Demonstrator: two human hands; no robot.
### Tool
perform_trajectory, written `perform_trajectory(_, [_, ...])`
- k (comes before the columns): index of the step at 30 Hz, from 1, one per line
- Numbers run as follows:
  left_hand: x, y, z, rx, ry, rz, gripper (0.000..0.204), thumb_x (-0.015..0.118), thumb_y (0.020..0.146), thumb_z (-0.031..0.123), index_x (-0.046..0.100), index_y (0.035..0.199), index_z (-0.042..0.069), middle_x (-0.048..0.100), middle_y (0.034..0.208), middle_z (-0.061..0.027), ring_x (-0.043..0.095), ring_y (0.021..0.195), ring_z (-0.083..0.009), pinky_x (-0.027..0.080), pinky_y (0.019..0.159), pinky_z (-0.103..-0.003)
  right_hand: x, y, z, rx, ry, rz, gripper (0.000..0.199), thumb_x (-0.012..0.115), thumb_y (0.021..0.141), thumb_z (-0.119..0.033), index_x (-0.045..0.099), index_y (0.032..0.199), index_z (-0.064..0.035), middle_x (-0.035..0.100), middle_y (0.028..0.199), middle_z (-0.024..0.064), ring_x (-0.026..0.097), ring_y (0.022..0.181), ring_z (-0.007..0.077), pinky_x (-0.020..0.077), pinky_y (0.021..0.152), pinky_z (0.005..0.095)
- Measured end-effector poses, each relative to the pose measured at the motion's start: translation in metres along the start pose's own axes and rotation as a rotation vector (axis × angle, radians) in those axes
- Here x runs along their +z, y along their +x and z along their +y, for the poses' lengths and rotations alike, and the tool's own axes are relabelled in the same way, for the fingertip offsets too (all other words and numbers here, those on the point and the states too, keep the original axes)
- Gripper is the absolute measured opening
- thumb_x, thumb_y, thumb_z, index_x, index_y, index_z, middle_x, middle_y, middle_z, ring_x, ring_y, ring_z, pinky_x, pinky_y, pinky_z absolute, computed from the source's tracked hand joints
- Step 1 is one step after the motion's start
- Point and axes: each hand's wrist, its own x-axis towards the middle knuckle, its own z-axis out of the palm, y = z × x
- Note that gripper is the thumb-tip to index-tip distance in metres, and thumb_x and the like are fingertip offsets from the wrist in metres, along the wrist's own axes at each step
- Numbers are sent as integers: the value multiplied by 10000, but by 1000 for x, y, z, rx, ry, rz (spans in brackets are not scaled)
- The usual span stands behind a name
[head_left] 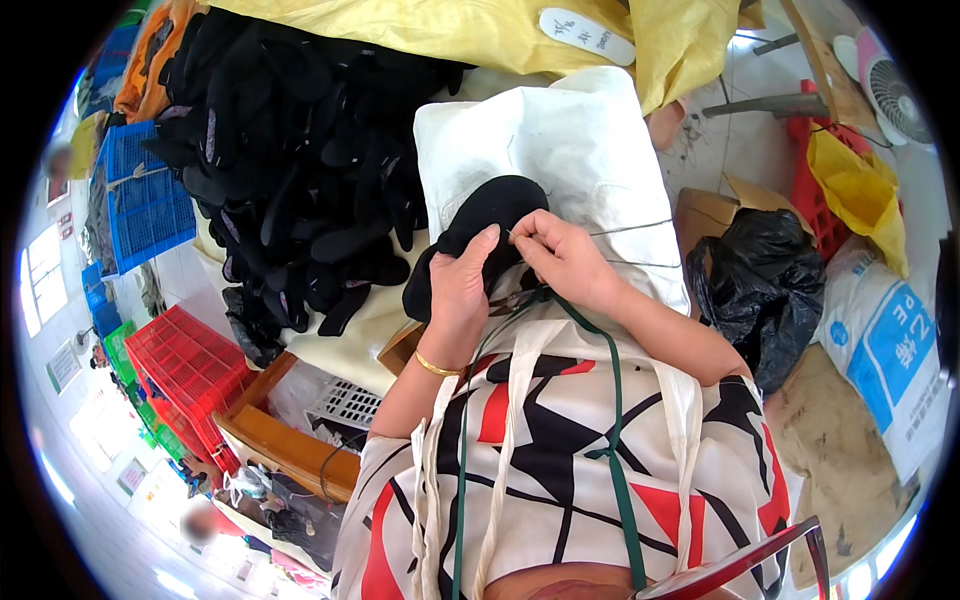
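On the white cloth-covered worktop (590,140), both hands work a black shoe upper (480,225) with needle and thread.

The upper's long axis runs from lower left to upper right, its rounded end pointing away from the person. The left hand (462,285) is closed around its lower part, thumb on top; the right hand (562,258) pinches a thin needle (516,240) at its edge, fingers drawn tight, with thread (640,226) trailing right. A heap of black insoles (300,170) lies to the left, yellow sheeting (480,30) beyond. Blue crates (150,200) and a red crate (185,365) stand at left; their contents cannot be made out. A black bag (755,290) sits in a cardboard box (705,215) at right.
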Motion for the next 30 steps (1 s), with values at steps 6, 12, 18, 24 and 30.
perform_trajectory(6, [2, 0, 2, 38, -14, -25, 237, 673, 870, 44, 689, 1097, -20, 709, 1052, -65, 652, 943, -145, 487, 892, -278, 1, -3, 3, -197, -164, 27, 86, 555, 951, -120, 552, 1004, -52, 580, 713, 102, 563, 601, 209, 475, 602, 335])
perform_trajectory(12, [-1, 1, 7, -15, -17, -70, 222, 682, 861, 52, 696, 1071, -16, 713, 1016, -52, 651, 912, -130, 491, 854, -270, 2, -2, 8, -223, -248, 19, 90, 553, 949, -115, 525, 1028, -83, 596, 719, 125, 611, 631, 292, 487, 604, 374])
perform_trajectory(18, [5, -1, 7, 10, -1, -40, 211, 672, 878, 65, 690, 1074, -12, 706, 1015, -51, 646, 906, -127, 496, 833, -271, 12, 1, 2, -226, -207, 86, 124, 543, 948, -97, 483, 1036, -34, 608, 725, 149, 611, 590, 307, 493, 578, 394])
perform_trajectory(24, [-2, -4, -3, 10, 26, -130, 198, 593, 931, 76, 674, 1080, -27, 703, 986, -63, 659, 885, -147, 518, 812, -292, -6, 16, -40, 44, -129, -99, 135, 525, 941, -127, 501, 1017, -17, 639, 731, 149, 636, 623, 299, 526, 637, 391])
perform_trajectory(30, [0, -9, -7, 42, -36, -164, 345, 617, 888, 37, 620, 1231, 0, 667, 1155, -63, 635, 1048, -159, 502, 923, -303, -10, 24, -31, -474, -676, 90, 175, 677, 872, -193, 634, 1021, -110, 578, 943, 98, 624, 805, 335, 514, 653, 411])
